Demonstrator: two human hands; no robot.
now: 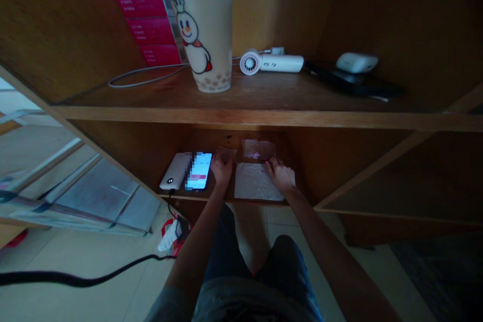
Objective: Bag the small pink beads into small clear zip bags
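Both forearms reach forward over the lower shelf's front edge. Left hand (222, 167) near mid-shelf, wrist bent, fingers curled. Right hand (279, 175) farther right, angled inward, fingers bent toward the left; grip unclear on both.

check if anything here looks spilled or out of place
A crumpled red and white bundle seems to lie on the floor below the lower shelf, perhaps dropped. The drink cup stands upright, no spill visible.

Likely a room indoors, wooden shelves (241, 118), tiled floor (86, 266)
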